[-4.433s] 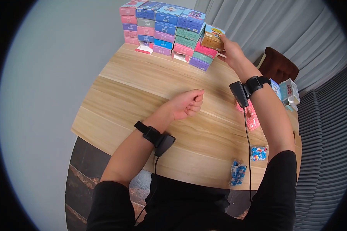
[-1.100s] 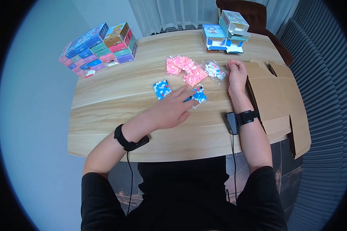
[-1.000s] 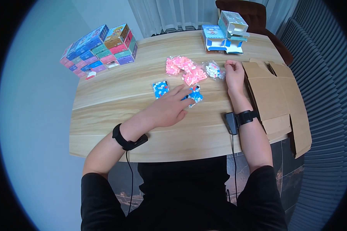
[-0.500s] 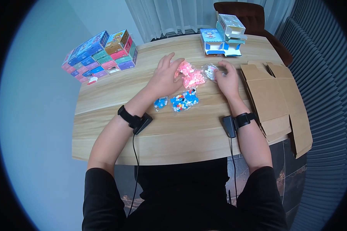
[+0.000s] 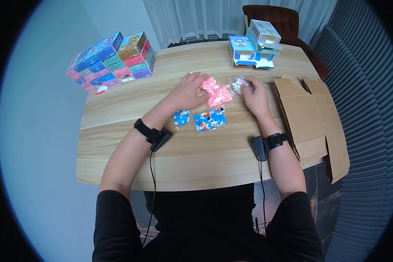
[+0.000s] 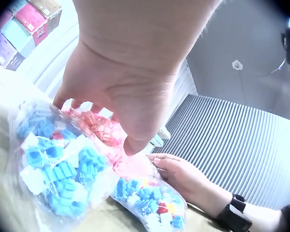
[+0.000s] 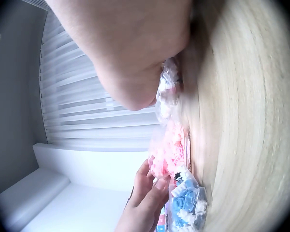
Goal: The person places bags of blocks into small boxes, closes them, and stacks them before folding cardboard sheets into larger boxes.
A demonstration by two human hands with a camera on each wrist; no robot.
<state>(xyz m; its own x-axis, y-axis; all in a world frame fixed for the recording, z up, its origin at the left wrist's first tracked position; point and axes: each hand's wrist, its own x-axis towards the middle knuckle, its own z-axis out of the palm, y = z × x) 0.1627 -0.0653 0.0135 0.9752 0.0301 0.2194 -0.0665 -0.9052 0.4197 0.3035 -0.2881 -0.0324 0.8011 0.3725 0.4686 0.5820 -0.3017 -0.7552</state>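
We see a pink packet (image 5: 219,95) under and beside the left hand (image 5: 188,92), lying in the middle of the surface (image 5: 196,168). It is clear plastic, shiny and crinkled, filled with small pale and deeper pink pieces, some nearly white. It shows as two lobes, and we cannot tell whether they are one bag or two. Its long axis slants from the far left, where the hand covers it, to the near right; we make out no front or back to it.

The left hand has its fingers bent over the packet's left side and its thumb bent in on the near side, a partly spread grip on the plastic. The right hand (image 5: 256,98) pinches a white packet (image 5: 237,83) between thumb and curled fingers, just right of the pink one. That packet is clear too, with mostly white pieces and a little pink and blue; the fingers hide part of it, so we cannot tell its long axis.

Nearer to us lie two blue packets. The larger blue packet (image 5: 210,119), with white, red, yellow and black bits, has its long axis running left to right, its right end slightly farther away. The smaller blue packet (image 5: 181,117), blue and white, sits just left of it, roughly square.
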